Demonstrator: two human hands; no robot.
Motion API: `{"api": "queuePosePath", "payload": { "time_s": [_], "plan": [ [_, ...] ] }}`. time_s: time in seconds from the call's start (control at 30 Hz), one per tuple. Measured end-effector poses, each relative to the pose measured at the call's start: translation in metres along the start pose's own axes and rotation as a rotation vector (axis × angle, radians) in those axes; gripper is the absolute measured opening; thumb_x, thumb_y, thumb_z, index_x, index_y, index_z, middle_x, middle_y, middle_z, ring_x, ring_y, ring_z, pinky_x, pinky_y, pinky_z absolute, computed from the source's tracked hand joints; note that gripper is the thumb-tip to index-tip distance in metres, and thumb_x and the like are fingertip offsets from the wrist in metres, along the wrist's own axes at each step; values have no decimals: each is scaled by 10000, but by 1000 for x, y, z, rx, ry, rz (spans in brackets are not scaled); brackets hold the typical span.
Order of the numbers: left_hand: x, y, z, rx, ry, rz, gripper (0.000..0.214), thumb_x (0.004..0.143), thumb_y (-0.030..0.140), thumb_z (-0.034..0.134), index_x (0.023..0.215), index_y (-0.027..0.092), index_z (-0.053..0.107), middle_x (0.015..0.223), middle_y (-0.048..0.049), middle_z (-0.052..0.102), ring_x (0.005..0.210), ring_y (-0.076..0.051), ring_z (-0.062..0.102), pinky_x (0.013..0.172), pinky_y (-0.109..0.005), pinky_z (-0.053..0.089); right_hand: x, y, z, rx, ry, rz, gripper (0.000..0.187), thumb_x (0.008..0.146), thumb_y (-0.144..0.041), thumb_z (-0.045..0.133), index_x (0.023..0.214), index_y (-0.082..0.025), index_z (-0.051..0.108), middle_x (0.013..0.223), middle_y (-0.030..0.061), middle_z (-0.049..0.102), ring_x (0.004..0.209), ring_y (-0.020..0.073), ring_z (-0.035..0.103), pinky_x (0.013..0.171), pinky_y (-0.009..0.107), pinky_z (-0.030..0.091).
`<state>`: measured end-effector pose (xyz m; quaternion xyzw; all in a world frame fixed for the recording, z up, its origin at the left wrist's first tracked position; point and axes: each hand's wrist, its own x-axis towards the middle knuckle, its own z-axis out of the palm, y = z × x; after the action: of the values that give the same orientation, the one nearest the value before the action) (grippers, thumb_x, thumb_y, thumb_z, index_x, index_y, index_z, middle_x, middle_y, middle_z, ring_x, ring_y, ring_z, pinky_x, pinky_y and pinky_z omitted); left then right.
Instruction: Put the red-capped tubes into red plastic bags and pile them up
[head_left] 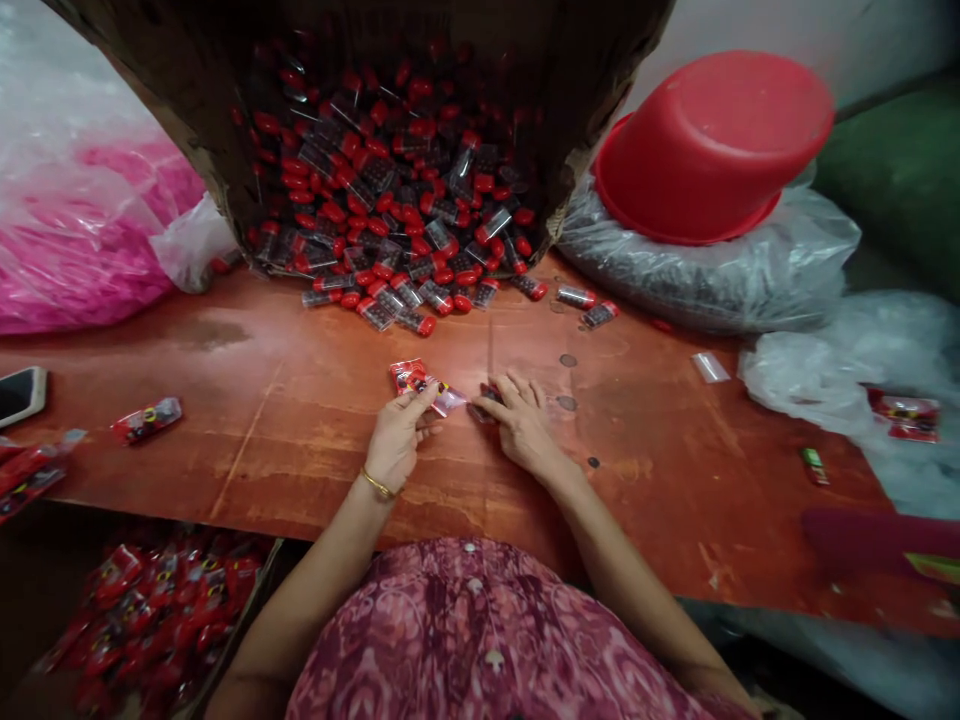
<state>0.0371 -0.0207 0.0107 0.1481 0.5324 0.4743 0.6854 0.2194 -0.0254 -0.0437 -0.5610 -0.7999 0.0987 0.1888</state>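
My left hand [397, 445], with a gold bangle at the wrist, pinches a small red printed plastic wrapper [409, 374] between thumb and fingers. The wrapper's clear end points toward my right hand [523, 428]. Under the fingers of that hand is a small dark see-through container [486, 402], low over the tabletop and partly covered. The wrapper's end and the container are very close; whether they touch I cannot tell. Beyond both hands, a heap of clear red-capped containers [390, 230] spills out of a cardboard box [202, 150] tipped on its side.
The reddish table [637, 520] carries a filled red packet [147, 420] and a phone [22, 395] at left. A box of red packets [157, 620] stands below its front edge. Flanking the cardboard box are a pink-filled bag [82, 240] and a red tub [720, 150] on a filled bag.
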Motion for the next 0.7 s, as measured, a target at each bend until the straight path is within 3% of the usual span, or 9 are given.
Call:
{"api": "queuePosePath", "payload": {
  "time_s": [0.07,0.17,0.27,0.37,0.5,0.6,0.7],
  "plan": [
    [1,-5,4,-9,-21,-34,280,557,330,790,727,150,658,663,-2,688,532,-77,591,467,-160,439,-13,-3,-8,159,112,64,334,847,-144,400,1038,-251,651,1210,75,582,1182,242,443,995,468,296],
    [-1,-12,13,26,-67,-44,287,556,349,788,711,148,655,647,-3,681,531,-79,589,463,-156,431,-19,-21,-15,563,226,243,283,879,-306,394,951,-202,647,936,78,665,899,203,589,827,377,451],
    [-7,-19,20,103,-112,8,318,520,373,801,674,133,658,622,-6,668,524,-72,573,479,-152,428,-10,-42,-11,938,198,381,296,847,-417,442,802,-186,622,725,32,641,670,159,582,661,297,484],
    [-11,-21,16,131,-88,62,332,513,384,798,690,135,667,638,-2,668,540,-75,567,499,-165,441,-2,-56,-1,1039,231,431,269,786,-440,527,724,-184,584,652,3,604,593,130,537,603,257,463],
    [-13,-19,2,147,-49,54,367,497,392,804,728,137,677,685,-9,686,570,-94,596,522,-192,468,-8,-57,2,883,182,398,337,826,-474,457,686,-185,556,616,-2,572,571,125,512,561,236,420],
    [-11,-15,-6,123,9,71,388,462,392,821,706,129,673,675,-8,688,563,-86,601,520,-180,462,-19,-48,-5,481,130,427,374,863,-491,397,743,-179,567,688,30,596,640,153,542,609,258,407],
    [-7,-12,-5,82,29,80,375,477,379,819,718,135,669,679,-2,690,553,-78,601,496,-163,444,-21,-39,-7,98,131,533,436,838,-554,429,927,-147,558,844,93,608,763,208,565,650,288,406]
  ]
}}
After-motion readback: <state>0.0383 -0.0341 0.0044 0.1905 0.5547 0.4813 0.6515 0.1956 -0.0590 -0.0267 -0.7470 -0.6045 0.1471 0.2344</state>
